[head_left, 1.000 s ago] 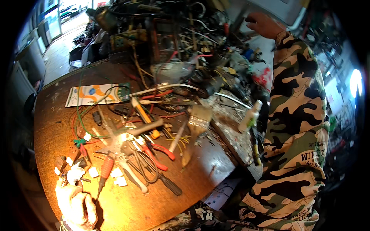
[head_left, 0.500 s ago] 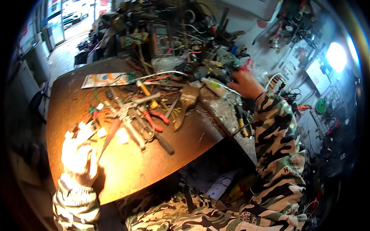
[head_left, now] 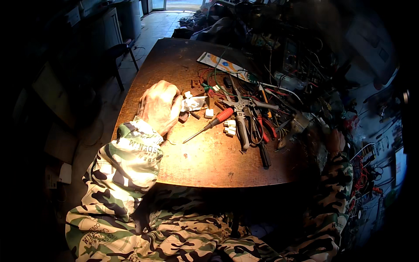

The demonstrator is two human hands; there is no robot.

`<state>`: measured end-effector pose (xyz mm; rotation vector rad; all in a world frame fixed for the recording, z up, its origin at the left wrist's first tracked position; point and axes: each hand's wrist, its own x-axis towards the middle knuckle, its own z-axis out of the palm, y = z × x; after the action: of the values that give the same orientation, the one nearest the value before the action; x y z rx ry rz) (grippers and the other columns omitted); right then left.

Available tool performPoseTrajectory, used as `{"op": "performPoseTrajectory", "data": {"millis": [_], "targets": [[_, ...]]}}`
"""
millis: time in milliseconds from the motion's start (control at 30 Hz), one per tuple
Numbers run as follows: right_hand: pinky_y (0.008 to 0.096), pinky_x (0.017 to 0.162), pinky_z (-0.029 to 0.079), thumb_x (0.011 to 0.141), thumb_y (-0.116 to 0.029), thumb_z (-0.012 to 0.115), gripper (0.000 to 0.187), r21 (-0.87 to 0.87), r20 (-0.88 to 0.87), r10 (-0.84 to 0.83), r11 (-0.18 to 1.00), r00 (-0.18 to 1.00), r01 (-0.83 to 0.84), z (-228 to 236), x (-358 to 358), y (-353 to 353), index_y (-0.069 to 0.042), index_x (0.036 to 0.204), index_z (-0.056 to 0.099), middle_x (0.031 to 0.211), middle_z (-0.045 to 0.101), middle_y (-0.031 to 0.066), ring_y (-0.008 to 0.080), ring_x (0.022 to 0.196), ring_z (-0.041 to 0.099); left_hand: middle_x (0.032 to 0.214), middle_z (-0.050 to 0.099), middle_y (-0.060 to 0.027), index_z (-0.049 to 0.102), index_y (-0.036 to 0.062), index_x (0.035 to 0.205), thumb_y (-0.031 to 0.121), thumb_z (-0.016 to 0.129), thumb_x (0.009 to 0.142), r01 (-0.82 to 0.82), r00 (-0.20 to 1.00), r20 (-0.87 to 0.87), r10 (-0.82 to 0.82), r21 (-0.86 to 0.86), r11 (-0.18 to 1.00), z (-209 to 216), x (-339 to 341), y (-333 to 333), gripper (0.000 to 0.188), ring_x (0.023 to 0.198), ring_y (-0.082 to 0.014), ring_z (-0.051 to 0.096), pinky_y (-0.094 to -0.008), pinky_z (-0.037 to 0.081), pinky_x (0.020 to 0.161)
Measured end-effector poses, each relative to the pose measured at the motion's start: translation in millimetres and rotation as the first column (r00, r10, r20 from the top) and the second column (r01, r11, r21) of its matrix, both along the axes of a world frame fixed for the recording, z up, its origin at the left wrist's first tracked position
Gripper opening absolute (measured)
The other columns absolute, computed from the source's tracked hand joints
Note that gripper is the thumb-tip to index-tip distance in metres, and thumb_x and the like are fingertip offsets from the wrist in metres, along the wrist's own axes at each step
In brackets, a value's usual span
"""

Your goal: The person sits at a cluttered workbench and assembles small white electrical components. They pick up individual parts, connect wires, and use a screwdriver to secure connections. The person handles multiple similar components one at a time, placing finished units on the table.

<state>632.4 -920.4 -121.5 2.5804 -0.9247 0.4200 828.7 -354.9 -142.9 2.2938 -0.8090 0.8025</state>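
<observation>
Right hand [head_left: 335, 142] nearer than second ago — in from far right, now right of brush [head_left: 299, 123]; grip too dim to tell. Left hand [head_left: 160, 105] curled beside white crumpled piece [head_left: 193, 103], left on surface [head_left: 205, 168] — whether grasping, cannot tell.

Loose camouflage sleeves [head_left: 124, 174] — green, black, cream — dark lettering [head_left: 146, 150] near the left cuff [head_left: 149, 131].
</observation>
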Motion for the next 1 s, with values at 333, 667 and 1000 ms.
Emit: {"op": "performPoseTrajectory", "data": {"millis": [333,667,1000], "targets": [[0.035,0.071,0.054,0.09,-0.014,0.071,0.02,0.407,0.586,0.589,0.38,0.557,-0.83,32.6,103.5,246.8,0.003,0.101,0.071,0.089,0.07,0.02,0.0311,0.079,0.07,0.088,0.067,-0.0145,0.072,0.0008,0.096,0.016,0.071,0.091,-0.031,0.942,-0.335,0.01,-0.057,0.998,13.1,13.7,8.6,0.017,0.08,-0.0292,0.067,-0.0394,0.053,0.072],[0.0423,0.072,0.053,0.084,-0.002,0.073,0.017,0.287,0.64,0.62,0.355,0.454,-0.89,-28.1,124.0,291.3,0.003,0.099,0.067,0.09,0.064,0.0183,0.0369,0.083,0.066,0.123,0.063,-0.0162,0.073,-0.0002,0.102,0.021,0.079,0.083,0.097,0.98,-0.187,-0.069,0.144,0.985,-14.2,15.1,-13.9,0.029,0.119,-0.0347,0.053,-0.0443,0.045,0.102],[0.0424,0.073,0.053,0.085,0.0,0.072,0.015,0.284,0.644,0.631,0.328,0.433,-0.901,-25.7,119.9,290.9,0.003,0.098,0.067,0.091,0.064,0.0185,0.0374,0.083,0.065,0.087,0.071,-0.0064,0.064,-0.0017,0.114,0.016,0.061,0.102,-0.241,0.896,-0.442,0.037,-0.415,0.877,9.4,40.5,24.5,0.022,0.064,-0.0076,0.063,-0.0225,0.053,0.056]]}}
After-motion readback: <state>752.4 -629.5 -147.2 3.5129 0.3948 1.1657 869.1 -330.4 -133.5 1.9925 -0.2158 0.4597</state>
